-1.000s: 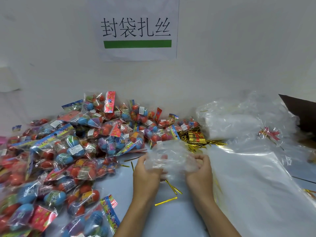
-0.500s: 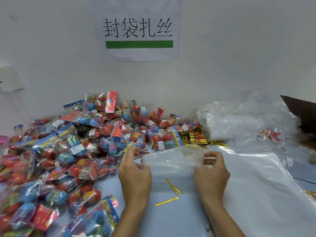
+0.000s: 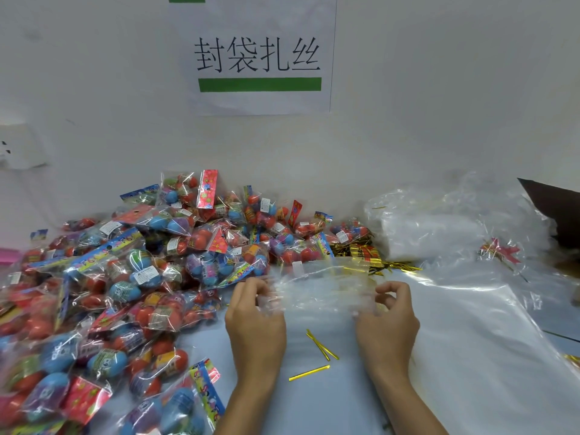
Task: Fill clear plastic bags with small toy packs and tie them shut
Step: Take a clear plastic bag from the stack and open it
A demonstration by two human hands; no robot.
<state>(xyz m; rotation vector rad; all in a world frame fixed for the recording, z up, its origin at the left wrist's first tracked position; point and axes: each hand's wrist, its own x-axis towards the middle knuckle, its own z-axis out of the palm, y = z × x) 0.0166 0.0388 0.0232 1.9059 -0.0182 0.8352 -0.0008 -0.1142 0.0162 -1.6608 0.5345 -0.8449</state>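
Head view shows both forearms reaching up from 6 o'clock over the desk (image 3: 314,403), palms down, wrists level. Left hand (image 3: 255,321) and right hand (image 3: 387,321) each pinch one end of a clear plastic bag (image 3: 320,290) with curled fingers, holding it stretched between them just above the desk. A heap of toy packs (image 3: 141,277) spreads from 9 to 12 o'clock. Loose gold twist ties (image 3: 320,346) lie between the wrists; a stack of empty bags (image 3: 470,340) lies at 3 o'clock.
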